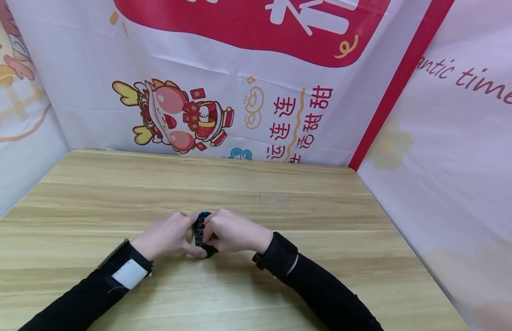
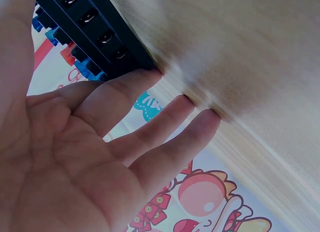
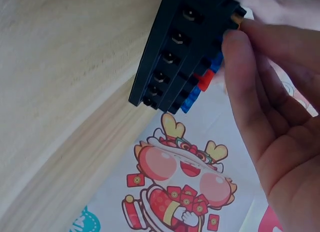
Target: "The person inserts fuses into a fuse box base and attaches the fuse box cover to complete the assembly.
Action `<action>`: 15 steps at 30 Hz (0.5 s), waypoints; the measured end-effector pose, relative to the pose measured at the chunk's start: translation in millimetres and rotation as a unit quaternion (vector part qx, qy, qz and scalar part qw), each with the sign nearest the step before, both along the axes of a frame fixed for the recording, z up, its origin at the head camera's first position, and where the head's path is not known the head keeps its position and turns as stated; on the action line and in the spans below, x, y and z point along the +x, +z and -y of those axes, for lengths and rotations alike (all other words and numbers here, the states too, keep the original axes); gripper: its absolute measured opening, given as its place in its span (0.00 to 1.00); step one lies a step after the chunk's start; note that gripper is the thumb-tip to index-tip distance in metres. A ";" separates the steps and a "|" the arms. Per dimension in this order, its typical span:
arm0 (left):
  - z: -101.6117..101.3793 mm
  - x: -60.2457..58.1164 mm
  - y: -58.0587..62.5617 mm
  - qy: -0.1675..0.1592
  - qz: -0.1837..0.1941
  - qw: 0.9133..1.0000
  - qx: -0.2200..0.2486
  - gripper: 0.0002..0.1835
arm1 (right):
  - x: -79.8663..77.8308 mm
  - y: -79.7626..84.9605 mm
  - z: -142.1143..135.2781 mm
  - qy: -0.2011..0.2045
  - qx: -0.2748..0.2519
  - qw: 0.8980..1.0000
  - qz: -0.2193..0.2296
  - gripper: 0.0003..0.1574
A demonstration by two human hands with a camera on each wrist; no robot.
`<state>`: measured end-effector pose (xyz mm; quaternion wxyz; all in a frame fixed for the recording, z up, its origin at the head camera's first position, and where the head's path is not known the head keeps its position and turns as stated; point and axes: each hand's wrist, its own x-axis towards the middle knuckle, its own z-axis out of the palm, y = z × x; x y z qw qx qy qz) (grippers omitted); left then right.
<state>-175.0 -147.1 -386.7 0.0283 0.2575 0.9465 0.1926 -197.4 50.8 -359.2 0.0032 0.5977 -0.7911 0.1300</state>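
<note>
A black fuse block (image 1: 198, 235) stands on the wooden table between both hands. Metal contacts show in slots along its sides in the wrist views. Blue fuses (image 3: 190, 100) and a red fuse (image 3: 205, 80) sit in its top. My left hand (image 1: 169, 236) holds the block from the left, thumb at the near end and index finger at the far end; the other fingers rest on the table. From the right, my right hand (image 1: 237, 232) pinches a small orange fuse (image 3: 237, 19) at the block's top between thumb and index finger. Its seat is hidden behind the fingers.
The wooden table (image 1: 322, 211) extends around both hands. A flat clear patch (image 1: 274, 199) lies on it beyond the right hand. Printed cloth (image 1: 222, 59) hangs at the back edge, with more cloth (image 1: 454, 151) along the right side.
</note>
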 end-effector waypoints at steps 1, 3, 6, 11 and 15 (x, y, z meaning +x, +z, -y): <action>-0.3 0.1 0.2 0.000 0.000 1.000 0.001 0.41 | 0.8 -0.3 0.0 0.001 -0.004 1.000 -0.001 0.15; -0.7 0.0 0.6 0.000 0.001 1.000 0.000 0.41 | 1.7 -1.5 0.4 0.002 -0.012 1.000 0.000 0.18; -0.9 -0.3 0.7 0.003 0.003 1.000 -0.002 0.42 | 1.9 -3.6 1.5 0.002 -0.024 1.000 0.006 0.20; -0.7 -0.4 0.0 0.004 0.005 1.000 0.000 0.43 | 1.3 -5.5 2.4 0.000 -0.037 0.999 0.007 0.19; -0.9 -0.9 -1.0 0.001 0.006 1.000 0.001 0.43 | 0.9 -6.9 1.3 -0.002 -0.035 0.999 0.004 0.18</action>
